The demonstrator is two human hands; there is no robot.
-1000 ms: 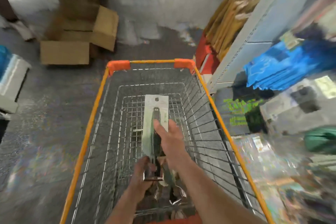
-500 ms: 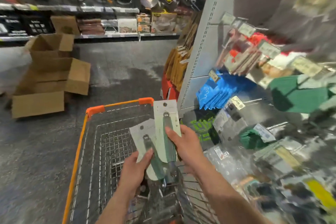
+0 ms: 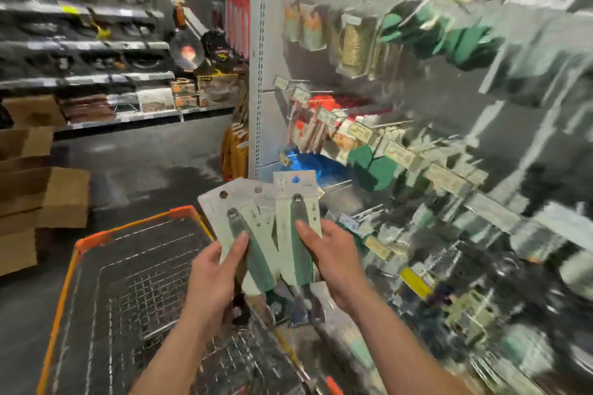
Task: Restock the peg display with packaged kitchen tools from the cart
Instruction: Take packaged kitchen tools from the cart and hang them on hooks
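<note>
Holding two carded kitchen tools above the basket, the person looks finished with picking; hanging is not yet begun. At the left edge of the frame, cardboard boxes [image 3: 45, 196] sit stacked on the grey floor [image 3: 144, 170], with stocked shelves [image 3: 96, 80] across the upper left. The orange-rimmed cart [image 3: 93, 239] fills the lower left. Its wire bed is mostly bare, though more packs seem to lie at its near end, too blurred to count. At centre the left hand [image 3: 215, 276] grips a green-handled pack [image 3: 244, 228], thumb on the card front. Just beside it the right hand [image 3: 333, 253] clasps a second pack [image 3: 298, 212], held upright. The peg display [image 3: 401, 154] fills the right of the frame, heavily blurred. A few hooks near its lower middle look unfilled, so I judge most of the restocking is left.
</note>
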